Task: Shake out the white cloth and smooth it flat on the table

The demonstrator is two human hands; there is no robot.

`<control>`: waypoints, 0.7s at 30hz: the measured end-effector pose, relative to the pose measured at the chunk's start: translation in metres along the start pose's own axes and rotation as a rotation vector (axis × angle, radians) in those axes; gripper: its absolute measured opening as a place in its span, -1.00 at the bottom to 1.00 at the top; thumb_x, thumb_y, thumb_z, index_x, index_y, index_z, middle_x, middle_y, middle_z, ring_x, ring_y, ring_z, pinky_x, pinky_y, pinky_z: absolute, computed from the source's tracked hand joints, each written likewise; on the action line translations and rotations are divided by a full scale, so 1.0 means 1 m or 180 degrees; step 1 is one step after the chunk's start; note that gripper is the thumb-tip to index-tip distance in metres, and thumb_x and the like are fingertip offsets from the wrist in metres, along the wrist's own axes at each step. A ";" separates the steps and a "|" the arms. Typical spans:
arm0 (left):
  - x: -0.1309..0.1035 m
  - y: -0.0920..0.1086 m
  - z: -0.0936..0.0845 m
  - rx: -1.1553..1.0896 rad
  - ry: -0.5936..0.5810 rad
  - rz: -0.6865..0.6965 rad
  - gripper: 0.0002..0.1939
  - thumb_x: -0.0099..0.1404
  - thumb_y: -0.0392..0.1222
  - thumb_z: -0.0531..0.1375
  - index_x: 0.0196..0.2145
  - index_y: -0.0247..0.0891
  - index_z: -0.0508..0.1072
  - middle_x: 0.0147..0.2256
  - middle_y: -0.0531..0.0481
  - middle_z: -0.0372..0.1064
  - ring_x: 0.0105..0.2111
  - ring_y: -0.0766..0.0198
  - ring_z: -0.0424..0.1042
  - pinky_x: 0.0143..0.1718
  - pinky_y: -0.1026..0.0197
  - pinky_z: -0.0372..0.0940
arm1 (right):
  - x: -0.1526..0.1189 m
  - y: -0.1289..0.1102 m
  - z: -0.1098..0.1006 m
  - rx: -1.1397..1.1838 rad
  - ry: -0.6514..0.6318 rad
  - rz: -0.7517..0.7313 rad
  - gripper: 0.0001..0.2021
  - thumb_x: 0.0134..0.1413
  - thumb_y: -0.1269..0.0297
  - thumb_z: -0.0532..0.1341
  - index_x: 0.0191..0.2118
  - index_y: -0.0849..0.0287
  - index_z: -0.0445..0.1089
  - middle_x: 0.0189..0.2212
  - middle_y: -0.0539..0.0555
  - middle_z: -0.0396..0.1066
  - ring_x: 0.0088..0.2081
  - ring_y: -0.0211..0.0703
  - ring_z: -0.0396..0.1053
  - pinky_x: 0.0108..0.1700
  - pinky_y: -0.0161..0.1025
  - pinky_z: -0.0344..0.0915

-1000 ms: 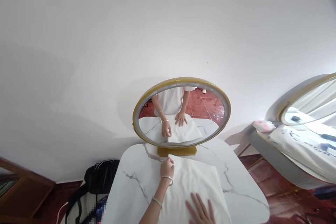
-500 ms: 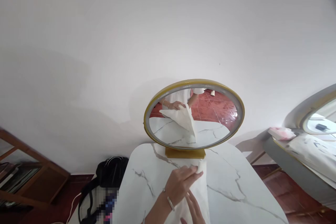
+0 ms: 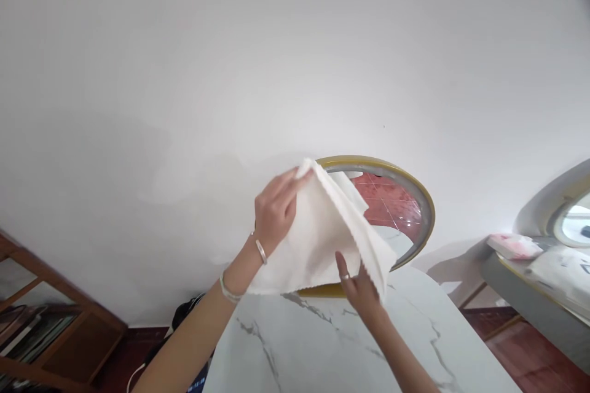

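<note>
A large white tissue (image 3: 318, 239) with a jagged edge hangs in front of the mirror (image 3: 426, 196), covering much of its left side. My left hand (image 3: 276, 209) pinches the tissue by its top corner, raised above the table. Low on the tissue's right side is my right hand (image 3: 362, 285), thumb stretched up and apart, its other fingers partly hidden in the fold. Gold trim rings the oval mirror, whose gold base (image 3: 322, 290) shows below the tissue.
The mirror stands on a white marble-patterned table (image 3: 341, 344) against a wall. Wooden shelves (image 3: 55, 313) are at left, with a black bag (image 3: 184, 310) beside the table. On the right, another table (image 3: 520, 288) carries a pink-and-white pack (image 3: 514, 245) and a second mirror (image 3: 571, 221).
Both hands have risen from the tabletop toward the mirror and moved apart. The tissue, bunched and lying low before, is now lifted and spread across the mirror's front.
</note>
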State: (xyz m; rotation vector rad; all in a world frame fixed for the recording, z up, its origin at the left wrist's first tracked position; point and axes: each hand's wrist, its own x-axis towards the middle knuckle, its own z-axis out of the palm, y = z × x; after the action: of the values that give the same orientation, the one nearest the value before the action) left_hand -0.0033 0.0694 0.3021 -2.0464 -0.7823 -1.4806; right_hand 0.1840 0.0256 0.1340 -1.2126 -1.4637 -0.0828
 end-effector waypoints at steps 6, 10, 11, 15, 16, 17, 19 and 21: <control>0.025 -0.031 0.045 0.0481 -0.0499 -0.0763 -0.64 0.37 0.00 0.08 -0.08 -0.29 0.49 0.10 -0.24 0.28 0.14 0.00 0.23 0.08 -0.06 0.26 | 0.092 0.013 0.017 -0.1162 0.0423 -0.0327 -0.38 0.20 -0.11 0.02 0.18 0.28 0.25 -0.02 0.43 0.27 0.07 0.37 0.20 0.05 0.35 0.08; 0.016 -0.030 0.062 0.0597 -0.0590 -0.0419 -0.56 0.39 0.04 0.03 0.07 -0.30 0.36 0.23 -0.26 0.16 0.26 0.02 0.09 0.17 -0.06 0.17 | 0.104 0.028 0.024 -0.1399 0.0231 -0.0275 -0.37 0.21 -0.13 -0.01 0.09 0.36 0.32 -0.19 0.41 0.36 -0.09 0.29 0.30 -0.09 0.20 0.23; 0.015 -0.029 0.065 0.0573 -0.0594 -0.0337 -0.58 0.41 0.01 0.01 0.09 -0.27 0.33 0.17 -0.21 0.25 0.24 0.07 0.15 0.16 -0.03 0.18 | 0.104 0.031 0.024 -0.1395 0.0242 -0.0239 -0.38 0.21 -0.13 -0.02 0.04 0.37 0.35 -0.22 0.39 0.37 -0.12 0.28 0.31 -0.12 0.16 0.24; 0.022 -0.026 0.069 0.0566 -0.0511 -0.0140 -0.62 0.41 -0.03 0.04 0.08 -0.25 0.35 0.02 -0.12 0.44 0.11 0.13 0.34 0.12 0.03 0.21 | 0.122 0.034 0.021 -0.1475 0.0962 -0.0416 -0.45 0.19 -0.13 0.00 -0.10 0.31 0.39 -0.10 0.41 0.28 0.03 0.38 0.17 -0.06 0.26 0.17; 0.025 -0.025 0.070 0.0561 -0.0482 -0.0140 -0.63 0.41 -0.03 0.05 0.07 -0.25 0.36 -0.01 -0.12 0.46 0.05 0.14 0.40 0.08 0.05 0.24 | 0.131 0.032 0.020 -0.1458 0.1234 -0.0553 -0.47 0.17 -0.13 0.03 -0.11 0.30 0.39 -0.03 0.42 0.20 0.07 0.40 0.10 -0.03 0.29 0.14; 0.027 -0.025 0.070 0.0545 -0.0461 -0.0161 -0.63 0.41 -0.02 0.05 0.05 -0.25 0.38 -0.04 -0.11 0.49 -0.01 0.17 0.44 0.03 0.08 0.28 | 0.139 0.030 0.019 -0.1407 0.1477 -0.0713 -0.48 0.15 -0.12 0.07 -0.10 0.30 0.38 0.05 0.43 0.10 0.12 0.40 0.03 0.01 0.31 0.11; 0.030 -0.024 0.071 0.0510 -0.0429 -0.0202 -0.64 0.40 -0.02 0.06 0.04 -0.25 0.39 -0.10 -0.08 0.52 -0.10 0.21 0.49 -0.08 0.14 0.33 | 0.155 0.021 0.017 -0.1260 0.1772 -0.0955 -0.49 0.12 -0.10 0.13 -0.05 0.28 0.35 0.16 0.41 -0.11 0.19 0.38 -0.07 0.09 0.33 0.04; 0.030 -0.023 0.073 0.0486 -0.0344 -0.0142 -0.65 0.40 -0.05 0.08 0.05 -0.24 0.38 -0.09 -0.08 0.51 -0.08 0.22 0.48 -0.10 0.16 0.34 | 0.167 0.010 0.015 -0.1193 0.1780 -0.0982 -0.50 0.13 -0.07 0.14 0.04 0.20 0.32 0.23 0.35 -0.20 0.24 0.34 -0.11 0.14 0.36 -0.06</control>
State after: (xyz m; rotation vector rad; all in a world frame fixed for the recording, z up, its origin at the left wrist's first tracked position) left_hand 0.0366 0.1405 0.3110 -2.0184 -0.9592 -1.2996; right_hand 0.2162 0.1416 0.2515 -1.1209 -1.1464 -0.8699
